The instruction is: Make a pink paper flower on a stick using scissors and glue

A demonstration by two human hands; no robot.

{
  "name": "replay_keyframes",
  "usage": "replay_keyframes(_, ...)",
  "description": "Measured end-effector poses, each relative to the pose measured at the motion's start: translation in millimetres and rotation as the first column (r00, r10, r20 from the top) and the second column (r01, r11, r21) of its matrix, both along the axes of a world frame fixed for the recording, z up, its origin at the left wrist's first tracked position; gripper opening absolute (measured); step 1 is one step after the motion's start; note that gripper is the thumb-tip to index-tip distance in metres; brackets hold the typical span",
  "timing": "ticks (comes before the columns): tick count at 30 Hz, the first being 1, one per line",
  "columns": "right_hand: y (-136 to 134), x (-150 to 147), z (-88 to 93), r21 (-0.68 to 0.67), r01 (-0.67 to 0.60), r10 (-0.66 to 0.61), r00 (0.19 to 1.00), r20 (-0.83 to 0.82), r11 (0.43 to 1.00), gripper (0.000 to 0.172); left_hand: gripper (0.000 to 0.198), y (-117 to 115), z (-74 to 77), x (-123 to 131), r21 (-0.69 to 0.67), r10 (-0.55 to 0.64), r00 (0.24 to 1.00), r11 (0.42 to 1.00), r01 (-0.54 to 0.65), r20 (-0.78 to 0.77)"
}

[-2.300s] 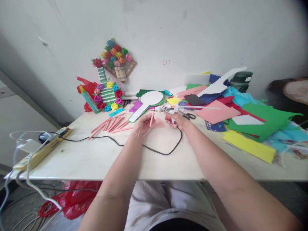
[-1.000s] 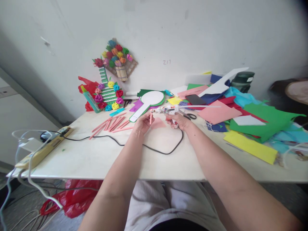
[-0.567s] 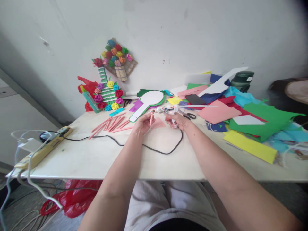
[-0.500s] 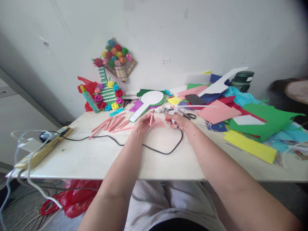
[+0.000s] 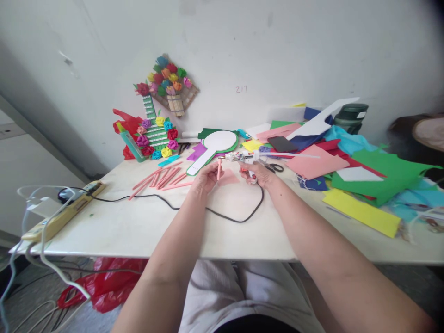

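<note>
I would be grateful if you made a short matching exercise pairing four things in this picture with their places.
1. glue gun
2. near-upright pink roll
3. power strip
4. dark green container

A. at the left end of the table
B. in the left hand
C. at the back right
D. in the right hand

Pairs: 1-D, 2-B, 3-A, 4-C

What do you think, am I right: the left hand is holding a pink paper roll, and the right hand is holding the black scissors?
Not quite: the right hand is holding a glue gun, not the black scissors. The head view shows those lying beyond that hand. The left hand is indeed holding a pink paper roll.
</note>
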State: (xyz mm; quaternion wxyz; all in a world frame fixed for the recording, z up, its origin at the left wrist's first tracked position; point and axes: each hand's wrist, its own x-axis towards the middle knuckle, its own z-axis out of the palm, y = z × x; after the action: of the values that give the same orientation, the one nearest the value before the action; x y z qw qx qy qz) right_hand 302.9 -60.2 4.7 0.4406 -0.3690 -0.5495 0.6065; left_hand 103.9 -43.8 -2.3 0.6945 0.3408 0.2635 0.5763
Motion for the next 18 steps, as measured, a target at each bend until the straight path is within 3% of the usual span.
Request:
replay_keyframes(9,-3.4,5.1,2.6,-0.022,-0.097,0.098,0.995,0.023,0.995,0.031,0.007,-0.3,2.5,-0.3,-0.03,0.057,0.998,0.998,-0.056,0.035)
replay_keyframes(18,-7.8,4.6,5.9,-0.032,-0.06,0.062,0.996,0.063,0.998,0.033,0.007,-1.2,3.4,0.6,-0.043,0.075,0.996,0.996,-0.073,0.045)
